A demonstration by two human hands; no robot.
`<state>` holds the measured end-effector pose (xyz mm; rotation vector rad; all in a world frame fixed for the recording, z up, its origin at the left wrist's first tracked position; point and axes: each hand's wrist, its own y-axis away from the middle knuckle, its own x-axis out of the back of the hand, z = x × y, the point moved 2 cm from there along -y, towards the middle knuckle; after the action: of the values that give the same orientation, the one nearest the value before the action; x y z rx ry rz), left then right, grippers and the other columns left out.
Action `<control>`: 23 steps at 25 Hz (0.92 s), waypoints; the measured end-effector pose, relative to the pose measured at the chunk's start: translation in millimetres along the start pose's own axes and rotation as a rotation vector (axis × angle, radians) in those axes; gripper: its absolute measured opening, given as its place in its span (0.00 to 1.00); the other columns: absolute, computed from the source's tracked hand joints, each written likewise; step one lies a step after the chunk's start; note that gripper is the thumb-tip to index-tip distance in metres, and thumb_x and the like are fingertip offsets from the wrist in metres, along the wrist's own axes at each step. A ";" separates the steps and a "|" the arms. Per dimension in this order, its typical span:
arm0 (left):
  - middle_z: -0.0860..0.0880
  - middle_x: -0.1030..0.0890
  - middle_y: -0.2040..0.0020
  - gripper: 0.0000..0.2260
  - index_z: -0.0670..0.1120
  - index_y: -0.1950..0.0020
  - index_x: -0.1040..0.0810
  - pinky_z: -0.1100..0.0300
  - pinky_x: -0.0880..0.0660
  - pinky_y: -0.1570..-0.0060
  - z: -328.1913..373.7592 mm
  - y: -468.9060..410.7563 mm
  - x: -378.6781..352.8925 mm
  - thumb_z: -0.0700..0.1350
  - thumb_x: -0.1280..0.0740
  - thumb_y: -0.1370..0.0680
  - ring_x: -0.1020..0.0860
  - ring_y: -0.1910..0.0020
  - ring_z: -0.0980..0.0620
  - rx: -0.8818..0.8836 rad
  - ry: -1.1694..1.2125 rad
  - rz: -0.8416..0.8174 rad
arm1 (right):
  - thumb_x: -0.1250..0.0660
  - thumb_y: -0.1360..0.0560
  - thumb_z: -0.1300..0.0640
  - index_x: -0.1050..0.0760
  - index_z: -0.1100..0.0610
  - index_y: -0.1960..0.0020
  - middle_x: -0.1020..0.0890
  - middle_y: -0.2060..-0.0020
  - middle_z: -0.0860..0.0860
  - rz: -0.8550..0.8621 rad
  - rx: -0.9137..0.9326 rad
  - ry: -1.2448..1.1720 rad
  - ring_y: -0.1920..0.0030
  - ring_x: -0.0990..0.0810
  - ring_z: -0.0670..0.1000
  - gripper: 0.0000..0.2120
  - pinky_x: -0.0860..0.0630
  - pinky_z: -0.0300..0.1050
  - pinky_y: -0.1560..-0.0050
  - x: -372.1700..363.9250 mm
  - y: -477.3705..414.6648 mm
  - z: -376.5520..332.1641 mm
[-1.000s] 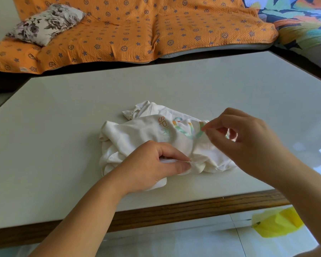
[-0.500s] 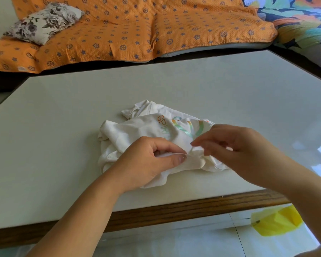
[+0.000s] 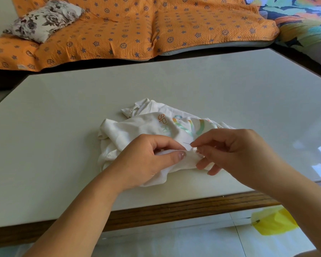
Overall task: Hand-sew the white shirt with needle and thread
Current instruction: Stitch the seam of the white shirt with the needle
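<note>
Shirt (image 3: 137,127), crumpled white fabric w/ coloured print, lies on pale glossy table top (image 3: 63,136) near its wooden front edge. L hand (image 3: 148,160) pinches a fold of it; R hand (image 3: 235,151), just beside, pinches thin metal needle (image 3: 187,143) over the fabric, tip pointing twd L hand.

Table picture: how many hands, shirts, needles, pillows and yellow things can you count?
hands: 2, the left hand and the right hand
white shirt: 1
needle: 1
flowery pillow: 1
yellow thing on the floor: 1
total: 6
</note>
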<state>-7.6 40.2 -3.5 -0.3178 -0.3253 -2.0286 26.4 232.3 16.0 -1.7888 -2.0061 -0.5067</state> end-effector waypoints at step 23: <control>0.57 0.14 0.57 0.07 0.55 0.56 0.14 0.67 0.26 0.50 0.6 0.4 0.3 0.53 0.29 0.32 0.18 0.53 0.62 -0.020 0.061 0.005 | 0.33 0.26 0.64 0.18 0.51 0.59 0.14 0.68 0.48 -0.088 -0.113 -0.037 0.65 0.15 0.47 0.09 0.19 0.36 0.58 7.4 4.9 -11.8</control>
<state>-7.3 39.9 -2.9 -0.2683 -0.2658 -2.0333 31.2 233.0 29.9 -1.7927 -2.1271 -0.6298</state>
